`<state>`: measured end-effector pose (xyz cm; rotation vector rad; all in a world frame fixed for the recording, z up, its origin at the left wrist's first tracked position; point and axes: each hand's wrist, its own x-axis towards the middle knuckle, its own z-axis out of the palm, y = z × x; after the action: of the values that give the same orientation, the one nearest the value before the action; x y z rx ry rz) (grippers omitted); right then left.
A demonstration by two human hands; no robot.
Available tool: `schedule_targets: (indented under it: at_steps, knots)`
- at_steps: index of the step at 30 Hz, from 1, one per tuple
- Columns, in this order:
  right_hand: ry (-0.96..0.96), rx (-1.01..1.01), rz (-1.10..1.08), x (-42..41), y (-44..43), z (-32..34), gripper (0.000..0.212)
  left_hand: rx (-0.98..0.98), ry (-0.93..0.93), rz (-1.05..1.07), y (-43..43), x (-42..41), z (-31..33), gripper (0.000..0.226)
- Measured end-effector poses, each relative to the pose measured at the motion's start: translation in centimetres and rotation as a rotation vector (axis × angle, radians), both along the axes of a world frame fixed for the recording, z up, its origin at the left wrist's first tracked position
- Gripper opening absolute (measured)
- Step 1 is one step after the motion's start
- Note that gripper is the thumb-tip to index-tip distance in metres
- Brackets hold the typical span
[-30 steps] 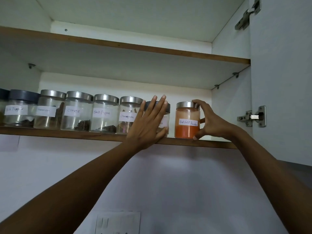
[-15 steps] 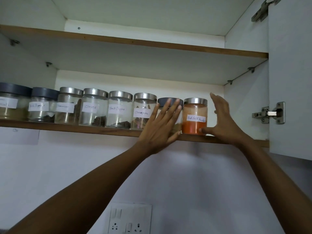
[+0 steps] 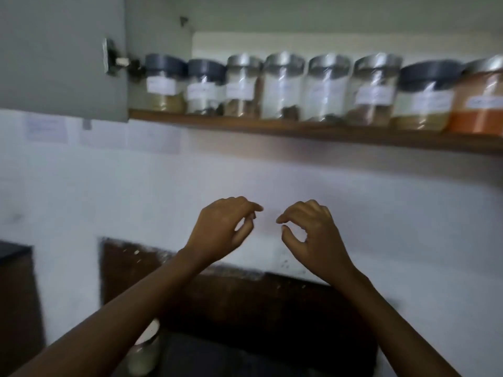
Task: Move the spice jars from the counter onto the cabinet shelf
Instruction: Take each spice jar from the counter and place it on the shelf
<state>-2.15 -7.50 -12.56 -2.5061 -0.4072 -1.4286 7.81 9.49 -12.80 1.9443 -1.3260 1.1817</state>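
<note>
Eight labelled spice jars point(image 3: 283, 85) stand in a row on the cabinet shelf point(image 3: 299, 130), orange-filled one far right; left hand point(image 3: 220, 229) and right hand point(image 3: 313, 235) hang below, empty, fingers loosely curled.

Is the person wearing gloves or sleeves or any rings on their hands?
No. The left hand and right hand are both bare, with no gloves, rings or watch that the blurry picture shows. Both forearms are bare too, as far down as the picture goes, so no sleeve shows.
</note>
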Motion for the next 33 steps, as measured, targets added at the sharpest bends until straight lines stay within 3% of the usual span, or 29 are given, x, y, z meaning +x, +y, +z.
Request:
schedule_targets:
  at_steps: [5,9,11,14,17,20,23,25,30,33]
  knots:
    - [0.333,0.095,0.080,7.0,7.6,-9.2,0.012,0.005,0.420,0.184,11.4,6.0,-9.5,0.035]
    - [0.573,0.131,0.075,12.3,12.1,-17.8,0.017,0.086,0.582,0.319,17.6,10.3,-18.2,0.029]
    - [0.677,0.118,0.057,14.6,14.1,-22.3,0.027,0.154,0.641,0.354,19.7,12.3,-22.6,0.027]
    - [0.833,0.114,0.019,17.2,16.7,-28.3,0.048,0.246,0.788,0.354,21.7,14.1,-28.5,0.040]
    - [0.954,0.290,0.003,19.9,19.5,-33.2,0.063,0.337,1.001,0.346,22.6,15.3,-33.6,0.068]
    - [1.022,0.506,0.046,22.0,21.7,-36.7,0.078,0.261,1.171,0.264,22.6,15.2,-36.9,0.084]
    - [1.011,0.658,0.107,23.4,23.2,-38.6,0.084,0.173,1.172,0.228,22.1,14.9,-38.3,0.085]
    - [0.960,0.712,0.109,24.1,23.7,-39.3,0.076,0.140,1.120,0.231,21.9,15.0,-38.7,0.083]
    - [0.910,0.783,0.027,24.3,23.3,-38.4,0.060,0.237,1.103,0.255,21.8,15.0,-38.0,0.086]
    - [0.913,0.746,0.023,22.9,21.8,-36.2,0.060,0.291,0.971,0.226,21.6,14.6,-36.4,0.089]
